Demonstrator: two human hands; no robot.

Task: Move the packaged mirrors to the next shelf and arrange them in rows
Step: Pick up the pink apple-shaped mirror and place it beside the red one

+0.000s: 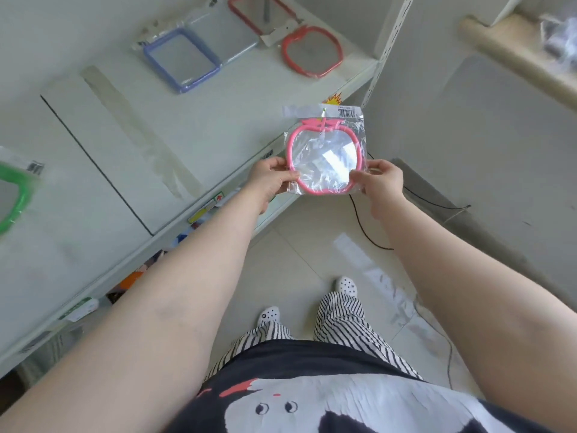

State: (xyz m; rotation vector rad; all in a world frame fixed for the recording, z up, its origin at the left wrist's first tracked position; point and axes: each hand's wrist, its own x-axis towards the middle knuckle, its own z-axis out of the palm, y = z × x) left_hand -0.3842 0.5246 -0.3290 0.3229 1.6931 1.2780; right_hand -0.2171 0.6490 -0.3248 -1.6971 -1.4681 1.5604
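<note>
A pink apple-shaped mirror (324, 157) in a clear plastic bag is held in the air just off the shelf's front edge. My left hand (271, 178) pinches its left rim and my right hand (379, 179) pinches its right rim. On the white shelf (131, 129), at the back, lie a blue rectangular mirror (181, 59), a pale grey rectangular one (224, 32), a red rectangular one (259, 7) and a red apple-shaped one (312, 51). A green-framed mirror (12, 198) lies at the far left edge, partly cut off.
A strip of clear tape (140, 132) runs across the shelf. A perforated upright post (387, 48) bounds the shelf's right end. Price labels (212, 204) line the front rail. A black cable (368, 226) lies on the tiled floor near my feet.
</note>
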